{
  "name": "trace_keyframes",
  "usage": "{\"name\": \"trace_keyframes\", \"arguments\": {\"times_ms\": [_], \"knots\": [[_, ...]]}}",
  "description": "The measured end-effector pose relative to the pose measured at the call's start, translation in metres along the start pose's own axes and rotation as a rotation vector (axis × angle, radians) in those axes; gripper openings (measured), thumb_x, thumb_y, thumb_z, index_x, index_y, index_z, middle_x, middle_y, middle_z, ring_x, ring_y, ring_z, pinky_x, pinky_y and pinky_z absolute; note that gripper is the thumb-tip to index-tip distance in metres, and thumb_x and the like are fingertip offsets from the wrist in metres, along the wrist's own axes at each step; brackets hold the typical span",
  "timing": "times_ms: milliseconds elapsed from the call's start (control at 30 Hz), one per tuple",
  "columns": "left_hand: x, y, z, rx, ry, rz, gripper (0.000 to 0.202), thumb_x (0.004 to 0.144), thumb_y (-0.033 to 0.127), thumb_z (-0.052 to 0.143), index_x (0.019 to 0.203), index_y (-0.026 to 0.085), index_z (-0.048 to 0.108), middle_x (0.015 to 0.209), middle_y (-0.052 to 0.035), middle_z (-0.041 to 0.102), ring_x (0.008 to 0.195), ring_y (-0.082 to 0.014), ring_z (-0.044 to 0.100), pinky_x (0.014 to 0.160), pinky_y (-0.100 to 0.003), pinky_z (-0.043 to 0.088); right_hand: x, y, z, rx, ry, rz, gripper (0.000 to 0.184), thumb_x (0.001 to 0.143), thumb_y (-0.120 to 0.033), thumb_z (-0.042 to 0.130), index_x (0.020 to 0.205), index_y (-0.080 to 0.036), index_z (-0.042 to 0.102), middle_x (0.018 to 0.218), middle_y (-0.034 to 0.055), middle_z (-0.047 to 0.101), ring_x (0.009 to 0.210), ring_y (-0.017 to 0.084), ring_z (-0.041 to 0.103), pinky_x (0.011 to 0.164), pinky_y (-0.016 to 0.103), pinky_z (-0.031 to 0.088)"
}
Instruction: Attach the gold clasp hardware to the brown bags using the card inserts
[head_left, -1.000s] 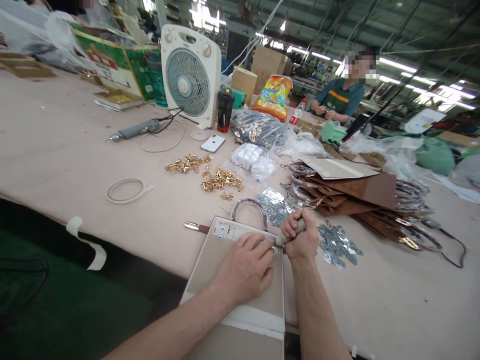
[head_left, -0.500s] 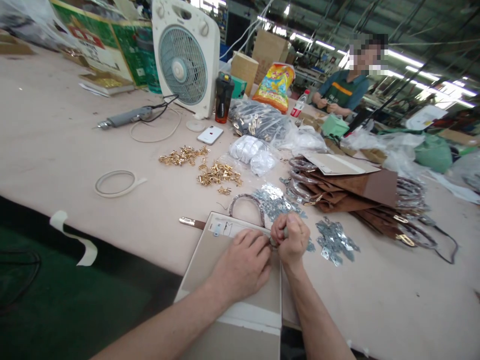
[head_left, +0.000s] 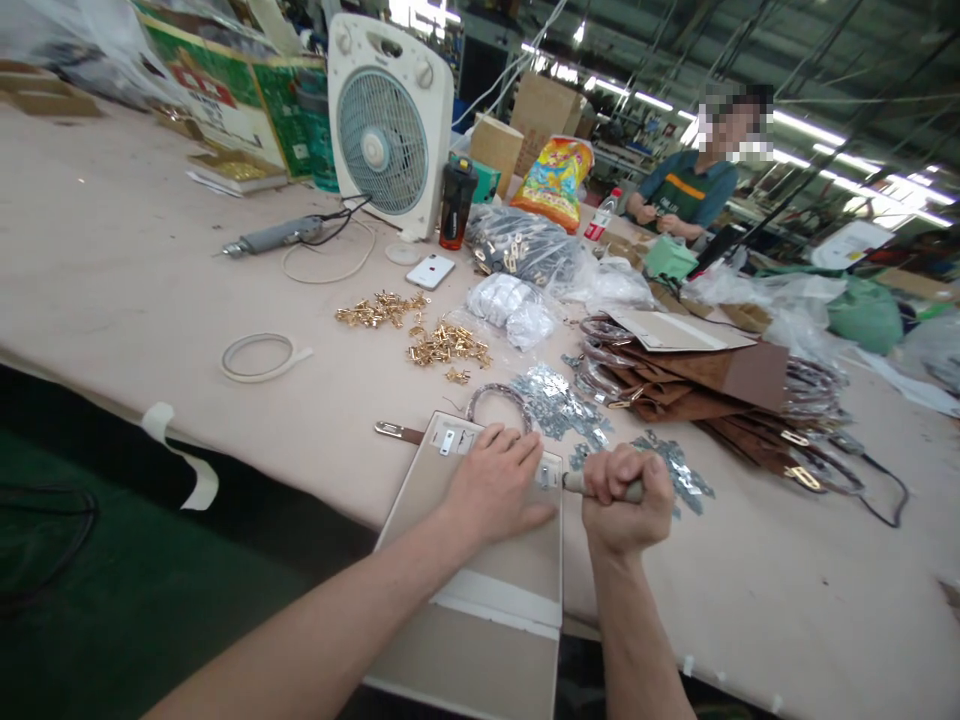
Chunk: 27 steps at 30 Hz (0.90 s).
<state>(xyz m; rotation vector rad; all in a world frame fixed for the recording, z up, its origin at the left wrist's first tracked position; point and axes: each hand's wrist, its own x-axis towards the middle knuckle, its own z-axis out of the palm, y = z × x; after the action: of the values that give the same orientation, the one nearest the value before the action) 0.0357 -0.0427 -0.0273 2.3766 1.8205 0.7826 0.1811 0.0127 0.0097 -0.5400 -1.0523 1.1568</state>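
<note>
A beige bag panel point(head_left: 427, 480) lies at the table's front edge, its lower part reaching over it. My left hand point(head_left: 495, 485) rests flat on the panel with its fingers stretched out, holding nothing. In a fist, my right hand point(head_left: 630, 500) grips a pale-handled tool point(head_left: 574, 482); most of it is hidden by the fingers. The tool's front end is at the panel's right edge, beside a small metal plate point(head_left: 550, 476). Another metal plate point(head_left: 447, 441) sits near the panel's top left corner. A brown handle loop point(head_left: 499, 390) sticks out beyond the top edge.
Loose metal plates point(head_left: 559, 405) and gold fittings point(head_left: 448, 343) lie beyond the panel. A stack of brown bag pieces point(head_left: 697, 385) is at the right. Farther back are a phone point(head_left: 430, 271), an electric screwdriver point(head_left: 274, 236), a fan point(head_left: 390, 130) and a seated co-worker point(head_left: 686, 185).
My right hand has moved right and turned, bringing the pale tool sideways. My left hand has flattened and shifted slightly, so the plate at the panel's right corner now shows.
</note>
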Motion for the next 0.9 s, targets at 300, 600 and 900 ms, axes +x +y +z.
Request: {"name": "trace_keyframes", "arguments": {"times_ms": [300, 600, 900], "knots": [[0.001, 0.001, -0.004, -0.019, 0.008, -0.014, 0.065, 0.086, 0.058, 0.071, 0.134, 0.015, 0.063, 0.143, -0.011, 0.063, 0.122, -0.0318, 0.056, 0.116, -0.048, 0.032, -0.033, 0.022, 0.008, -0.091, 0.008, -0.119, 0.039, 0.095, -0.038, 0.061, 0.06, -0.022, 0.058, 0.049, -0.005, 0.036, 0.038, 0.01, 0.033, 0.04, 0.024, 0.029], [0.0, 0.0, 0.001, -0.027, 0.015, -0.019, 0.066, 0.086, 0.059, 0.072, 0.134, 0.015, 0.062, 0.143, -0.0122, 0.062, 0.123, -0.0326, 0.055, 0.114, -0.049, 0.034, -0.002, 0.026, 0.013, -0.144, -0.016, 0.053, 0.04, 0.098, -0.041, 0.06, 0.063, -0.021, 0.053, 0.05, -0.0067, 0.036, 0.036, 0.008, 0.032, 0.036, 0.02, 0.024], [-0.001, 0.0, 0.001, -0.035, 0.015, -0.025, 0.07, 0.086, 0.062, 0.071, 0.136, 0.015, 0.06, 0.146, -0.0132, 0.06, 0.126, -0.0321, 0.055, 0.117, -0.049, 0.032, 0.003, 0.014, 0.016, -0.146, -0.053, 0.069, 0.039, 0.093, -0.04, 0.066, 0.061, -0.021, 0.053, 0.049, -0.0067, 0.037, 0.036, 0.008, 0.03, 0.036, 0.02, 0.026]]}}
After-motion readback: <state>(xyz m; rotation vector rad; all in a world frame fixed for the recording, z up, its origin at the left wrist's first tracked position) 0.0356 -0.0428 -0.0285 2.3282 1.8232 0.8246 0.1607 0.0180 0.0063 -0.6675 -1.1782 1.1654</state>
